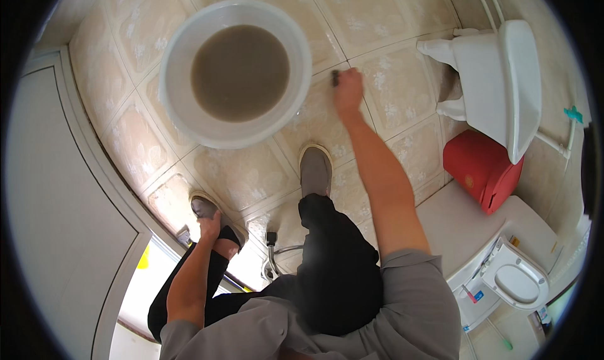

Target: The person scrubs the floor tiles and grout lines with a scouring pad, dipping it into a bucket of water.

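Note:
My right hand (349, 92) reaches forward over the tiled floor, to the right of a large white basin (173, 83). Its fingers are closed on a small dark object (335, 78), too blurred to name. Murky grey-brown water (240, 73) lies in the bottom of the basin. Down by my left shoe (204, 205), my left hand (209, 226) lies over the shoe's upper, thumb apart from the fingers and nothing seen in it. Whether it presses on the shoe I cannot tell. My right shoe (316, 170) stands flat on the floor.
On the right are a white pedestal washbasin (487, 77), a red bin (481, 168) and a toilet with its seat (517, 283). A hand shower (271, 239) with a metal hose lies between my legs. A pale door (69, 190) bounds the left side.

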The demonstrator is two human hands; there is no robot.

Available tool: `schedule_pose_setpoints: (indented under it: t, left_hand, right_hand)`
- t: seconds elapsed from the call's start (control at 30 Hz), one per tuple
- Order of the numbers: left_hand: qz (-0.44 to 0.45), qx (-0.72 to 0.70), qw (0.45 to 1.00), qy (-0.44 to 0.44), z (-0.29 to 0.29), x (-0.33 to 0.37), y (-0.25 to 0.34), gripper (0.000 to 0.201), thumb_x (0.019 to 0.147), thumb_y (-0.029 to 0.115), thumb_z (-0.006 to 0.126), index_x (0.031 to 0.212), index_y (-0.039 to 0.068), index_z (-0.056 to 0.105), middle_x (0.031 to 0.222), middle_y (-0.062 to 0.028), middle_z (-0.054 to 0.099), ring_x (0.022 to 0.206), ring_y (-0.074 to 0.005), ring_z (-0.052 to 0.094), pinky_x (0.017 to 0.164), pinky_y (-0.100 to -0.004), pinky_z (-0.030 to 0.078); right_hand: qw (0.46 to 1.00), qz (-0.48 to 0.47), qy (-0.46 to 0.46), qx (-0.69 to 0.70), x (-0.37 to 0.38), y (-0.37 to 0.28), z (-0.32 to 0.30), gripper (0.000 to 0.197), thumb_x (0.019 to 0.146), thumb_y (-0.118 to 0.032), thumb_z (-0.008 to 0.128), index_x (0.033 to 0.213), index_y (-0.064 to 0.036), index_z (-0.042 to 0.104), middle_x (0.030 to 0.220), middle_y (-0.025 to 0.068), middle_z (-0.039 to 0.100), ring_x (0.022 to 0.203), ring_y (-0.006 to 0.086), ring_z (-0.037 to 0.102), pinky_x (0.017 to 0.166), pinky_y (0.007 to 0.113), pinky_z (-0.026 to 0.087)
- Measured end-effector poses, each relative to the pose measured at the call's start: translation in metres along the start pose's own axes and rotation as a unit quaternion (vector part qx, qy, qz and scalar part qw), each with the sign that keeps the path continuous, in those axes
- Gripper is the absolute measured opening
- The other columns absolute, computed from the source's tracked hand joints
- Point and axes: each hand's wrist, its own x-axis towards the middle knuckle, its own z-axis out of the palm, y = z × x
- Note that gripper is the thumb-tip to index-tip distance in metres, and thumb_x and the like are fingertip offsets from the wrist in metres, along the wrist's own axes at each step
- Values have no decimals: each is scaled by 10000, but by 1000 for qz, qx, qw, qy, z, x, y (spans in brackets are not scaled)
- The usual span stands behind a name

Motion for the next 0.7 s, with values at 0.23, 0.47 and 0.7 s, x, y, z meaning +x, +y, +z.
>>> schedule_pose_setpoints:
  t: [0.23,0.47,0.7]
  left_hand:
    - [13,8,1000,-3,14,4,11,1232,861,668,618,1366,-329,100,1368,-483,426,1333,-504,469,1130,-419,387]
    - [-16,-4,1000,-6,-6,-3,-11,1222,865,652,624,1371,-324,91,1384,-471,420,1343,-492,466,1132,-403,386]
    - [-10,1,1000,-13,-2,1,-5,1230,877,648,614,1378,-330,62,1403,-457,415,1350,-478,465,1129,-387,389]
  right_hand:
    - [955,-200,27,219,-64,-58,38,122,819,-140,627,876,-46,680,920,168,594,931,345,606,806,459,512]
    - [999,-38,14,7,-12,-38,-4,98,796,-102,633,735,-38,676,869,144,595,912,335,592,763,450,508]
    - [970,-213,-32,115,-56,-59,16,65,761,-114,642,726,-62,659,858,126,610,902,313,602,773,425,521]
